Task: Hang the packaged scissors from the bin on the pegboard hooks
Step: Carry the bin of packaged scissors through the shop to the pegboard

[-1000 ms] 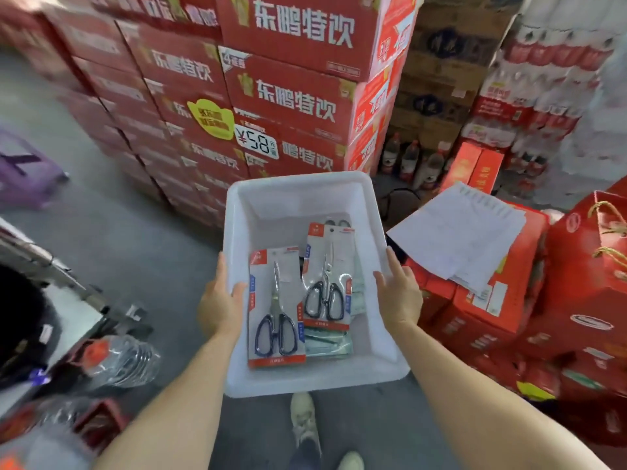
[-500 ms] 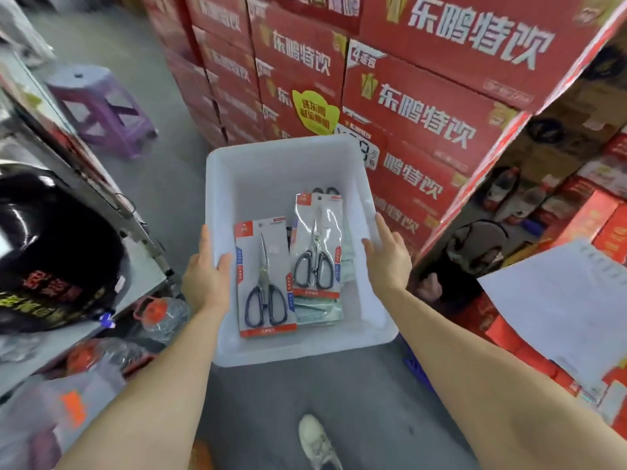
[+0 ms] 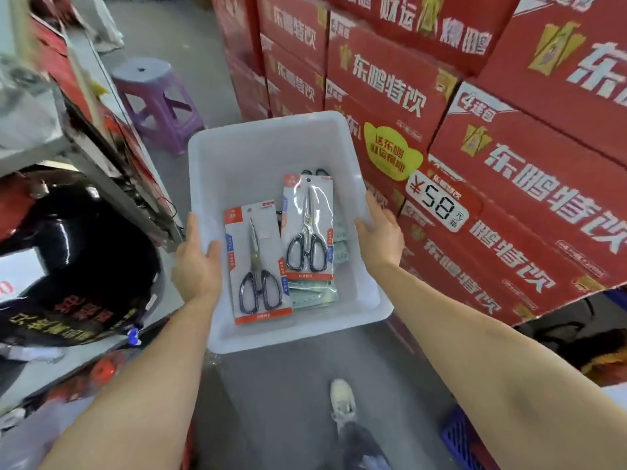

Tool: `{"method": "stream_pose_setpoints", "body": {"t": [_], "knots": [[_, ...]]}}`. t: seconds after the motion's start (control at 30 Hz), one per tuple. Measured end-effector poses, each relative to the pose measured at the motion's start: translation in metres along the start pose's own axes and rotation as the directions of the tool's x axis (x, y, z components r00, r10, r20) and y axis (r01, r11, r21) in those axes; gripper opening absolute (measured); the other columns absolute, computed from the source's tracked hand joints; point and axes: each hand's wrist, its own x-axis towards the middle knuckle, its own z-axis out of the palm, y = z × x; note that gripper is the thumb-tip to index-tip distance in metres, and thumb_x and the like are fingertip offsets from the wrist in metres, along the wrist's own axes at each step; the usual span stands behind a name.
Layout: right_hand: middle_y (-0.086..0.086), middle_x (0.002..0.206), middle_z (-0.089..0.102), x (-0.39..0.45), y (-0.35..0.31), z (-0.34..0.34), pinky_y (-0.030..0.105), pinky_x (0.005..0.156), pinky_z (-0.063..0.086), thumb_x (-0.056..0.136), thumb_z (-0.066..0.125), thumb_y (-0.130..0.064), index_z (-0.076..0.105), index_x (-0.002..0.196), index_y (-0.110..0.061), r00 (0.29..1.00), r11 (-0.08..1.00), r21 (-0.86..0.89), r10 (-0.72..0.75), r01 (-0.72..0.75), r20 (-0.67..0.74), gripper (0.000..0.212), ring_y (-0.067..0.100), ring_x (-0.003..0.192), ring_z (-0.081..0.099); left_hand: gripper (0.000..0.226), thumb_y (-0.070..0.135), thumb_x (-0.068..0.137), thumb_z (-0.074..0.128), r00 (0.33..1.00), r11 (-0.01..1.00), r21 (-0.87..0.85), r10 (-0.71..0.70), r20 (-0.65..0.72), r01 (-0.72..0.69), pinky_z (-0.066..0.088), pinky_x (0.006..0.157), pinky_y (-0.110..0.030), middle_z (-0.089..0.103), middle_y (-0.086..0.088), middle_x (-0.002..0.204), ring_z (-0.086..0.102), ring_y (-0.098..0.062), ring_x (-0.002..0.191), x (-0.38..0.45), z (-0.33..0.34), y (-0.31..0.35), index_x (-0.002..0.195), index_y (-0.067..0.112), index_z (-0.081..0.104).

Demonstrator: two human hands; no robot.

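The bin (image 3: 271, 154) sits between the left hand (image 3: 196, 262) and the right hand (image 3: 380, 237), each gripping a side wall. In the bin, one scissors pack (image 3: 258, 266) lies just right of the left hand; a second scissors pack (image 3: 308, 228) lies just left of the right hand, overlapping further packs beneath. Stacked cartons (image 3: 509, 147) rise right of the right hand. A stool (image 3: 159, 96) stands beyond the left hand, a helmet (image 3: 74, 259) to its left. A shoe (image 3: 342, 401) shows below the bin.

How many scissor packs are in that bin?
2 show plainly in the bin: left pack lies by the left hand, right pack nearer the right hand. More packs lie partly hidden beneath them.
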Motion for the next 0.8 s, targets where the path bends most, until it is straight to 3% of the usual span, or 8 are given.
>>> {"method": "stream_pose_setpoints", "body": {"t": [0.23, 0.47, 0.8], "knots": [[0.009, 0.123, 0.057, 0.115, -0.040, 0.060, 0.037, 0.090, 0.044, 0.096, 0.055, -0.027, 0.035, 0.148, -0.031, 0.990, 0.989, -0.046, -0.137, 0.138, 0.027, 0.056, 0.030, 0.110, 0.056, 0.067, 0.029, 0.093, 0.054, 0.998, 0.999, -0.012, -0.048, -0.035, 0.048, 0.048, 0.085, -0.042, 0.061, -0.019, 0.107, 0.060, -0.036, 0.098, 0.097, 0.025, 0.018, 0.149, 0.046, 0.023], [0.011, 0.110, 0.058, 0.212, -0.108, 0.133, 0.040, 0.083, 0.048, 0.094, 0.055, -0.026, 0.041, 0.145, -0.030, 0.976, 0.980, -0.031, -0.195, 0.199, 0.092, 0.053, 0.032, 0.095, 0.060, 0.066, 0.034, 0.095, 0.056, 0.986, 0.990, -0.010, -0.141, -0.088, 0.141, 0.046, 0.094, -0.046, 0.060, -0.021, 0.117, 0.058, -0.039, 0.107, 0.202, 0.041, 0.010, 0.152, 0.040, 0.024], [0.010, 0.116, 0.061, 0.348, -0.220, 0.236, 0.035, 0.088, 0.045, 0.093, 0.059, -0.025, 0.042, 0.145, -0.031, 0.966, 0.971, 0.014, -0.239, 0.238, 0.100, 0.055, 0.030, 0.107, 0.059, 0.066, 0.034, 0.094, 0.056, 0.976, 0.984, 0.044, -0.165, -0.142, 0.173, 0.043, 0.094, -0.046, 0.061, -0.021, 0.117, 0.057, -0.040, 0.109, 0.393, 0.056, 0.014, 0.153, 0.035, 0.025]]}}
